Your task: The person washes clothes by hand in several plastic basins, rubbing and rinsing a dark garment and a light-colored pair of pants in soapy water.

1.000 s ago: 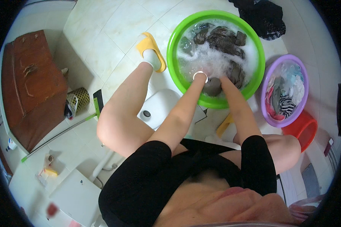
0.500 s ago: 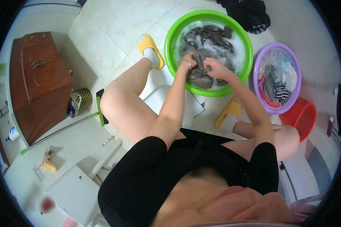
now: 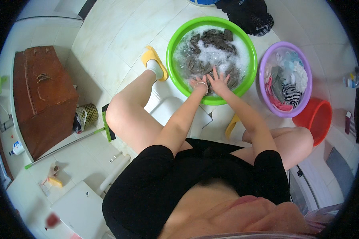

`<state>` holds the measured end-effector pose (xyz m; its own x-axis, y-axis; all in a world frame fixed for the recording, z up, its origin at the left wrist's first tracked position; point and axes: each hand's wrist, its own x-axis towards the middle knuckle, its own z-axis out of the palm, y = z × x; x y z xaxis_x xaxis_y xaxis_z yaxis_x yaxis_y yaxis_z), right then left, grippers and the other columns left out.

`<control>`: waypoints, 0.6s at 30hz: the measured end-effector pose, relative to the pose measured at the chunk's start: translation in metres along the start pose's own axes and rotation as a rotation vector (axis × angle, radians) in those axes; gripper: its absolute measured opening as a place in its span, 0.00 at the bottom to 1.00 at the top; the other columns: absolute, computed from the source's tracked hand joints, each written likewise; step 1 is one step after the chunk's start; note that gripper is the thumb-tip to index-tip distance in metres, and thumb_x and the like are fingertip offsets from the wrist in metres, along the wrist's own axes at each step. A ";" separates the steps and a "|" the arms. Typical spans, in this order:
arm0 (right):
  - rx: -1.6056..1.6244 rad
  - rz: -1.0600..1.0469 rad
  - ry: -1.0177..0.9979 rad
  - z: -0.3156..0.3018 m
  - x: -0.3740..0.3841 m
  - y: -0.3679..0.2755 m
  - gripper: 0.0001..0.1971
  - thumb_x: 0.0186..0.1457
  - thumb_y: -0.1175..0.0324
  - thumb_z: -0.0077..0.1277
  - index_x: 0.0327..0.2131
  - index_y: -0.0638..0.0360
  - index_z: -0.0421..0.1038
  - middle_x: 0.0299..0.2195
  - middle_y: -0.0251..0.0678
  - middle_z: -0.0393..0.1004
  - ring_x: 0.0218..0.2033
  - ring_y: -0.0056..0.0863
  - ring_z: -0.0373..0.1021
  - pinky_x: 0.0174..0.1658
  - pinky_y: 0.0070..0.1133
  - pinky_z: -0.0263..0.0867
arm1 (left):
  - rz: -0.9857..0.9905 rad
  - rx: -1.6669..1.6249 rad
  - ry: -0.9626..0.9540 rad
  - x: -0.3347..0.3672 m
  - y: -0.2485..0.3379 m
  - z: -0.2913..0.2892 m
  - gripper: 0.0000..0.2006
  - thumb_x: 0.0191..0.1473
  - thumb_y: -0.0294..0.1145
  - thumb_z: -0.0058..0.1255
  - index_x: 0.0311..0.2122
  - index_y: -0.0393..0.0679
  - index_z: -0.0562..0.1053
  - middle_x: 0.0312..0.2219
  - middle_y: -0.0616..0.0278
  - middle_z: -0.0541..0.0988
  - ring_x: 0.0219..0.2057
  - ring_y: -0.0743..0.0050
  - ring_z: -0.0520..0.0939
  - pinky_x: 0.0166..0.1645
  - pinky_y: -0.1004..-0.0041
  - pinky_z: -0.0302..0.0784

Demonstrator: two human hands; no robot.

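A dark grey garment [image 3: 216,40] lies soaked in white suds inside a round green basin [image 3: 251,59]. At the near side of the basin, my left hand [image 3: 199,84], with a bracelet on the wrist, rests on the wet cloth, its fingers apart and partly in the foam. Close beside it, my right hand [image 3: 218,83] presses down on the same cloth with its fingers spread. Neither hand grips the fabric. Some of the cloth is hidden under foam and under my hands.
Right of the green basin stands a purple basin [image 3: 263,75] of mixed clothes, beside a red bucket [image 3: 322,123]. Black clothing [image 3: 247,16] lies on the floor behind. A brown cabinet [image 3: 46,95], patterned basket [image 3: 91,114] and green-handled squeegee [image 3: 107,126] are at left.
Both hands, which were clutching bunched grey cloth, have let go and spread flat on it near the basin's close edge. The view has shifted slightly.
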<state>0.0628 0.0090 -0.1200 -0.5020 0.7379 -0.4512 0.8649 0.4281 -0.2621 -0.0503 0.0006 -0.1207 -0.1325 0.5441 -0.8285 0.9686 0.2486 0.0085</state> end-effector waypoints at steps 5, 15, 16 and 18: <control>0.573 0.101 0.162 -0.063 0.046 0.021 0.20 0.39 0.64 0.47 0.40 0.55 0.60 0.42 0.43 0.59 0.42 0.46 0.58 0.44 0.43 0.54 | -0.063 -0.037 -0.138 0.018 -0.008 -0.011 0.35 0.45 0.35 0.42 0.56 0.52 0.40 0.51 0.51 0.56 0.52 0.48 0.57 0.52 0.53 0.50; -0.140 0.292 0.638 -0.052 0.119 0.059 0.11 0.42 0.64 0.44 0.27 0.61 0.63 0.24 0.41 0.66 0.27 0.36 0.65 0.31 0.30 0.60 | 0.150 0.026 -0.150 0.052 -0.008 0.017 0.20 0.45 0.31 0.43 0.47 0.45 0.64 0.47 0.57 0.64 0.48 0.62 0.65 0.49 0.67 0.62; -0.111 0.333 0.478 -0.049 0.129 0.062 0.12 0.42 0.63 0.44 0.29 0.61 0.65 0.25 0.42 0.68 0.29 0.37 0.65 0.31 0.30 0.60 | 0.140 0.024 -0.143 0.052 -0.011 0.013 0.20 0.45 0.31 0.43 0.47 0.45 0.64 0.47 0.57 0.64 0.48 0.62 0.65 0.49 0.67 0.62; -0.126 0.286 0.256 -0.042 0.140 0.086 0.15 0.42 0.62 0.46 0.32 0.62 0.65 0.30 0.45 0.66 0.33 0.38 0.64 0.35 0.33 0.60 | 0.252 0.160 -0.176 0.052 -0.005 0.013 0.18 0.42 0.29 0.46 0.43 0.44 0.67 0.43 0.57 0.68 0.44 0.62 0.69 0.45 0.67 0.66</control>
<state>0.0666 0.1709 -0.1696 -0.2383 0.9358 -0.2596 0.9710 0.2355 -0.0424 -0.0595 0.0169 -0.1713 0.1396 0.4223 -0.8956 0.9888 -0.0120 0.1485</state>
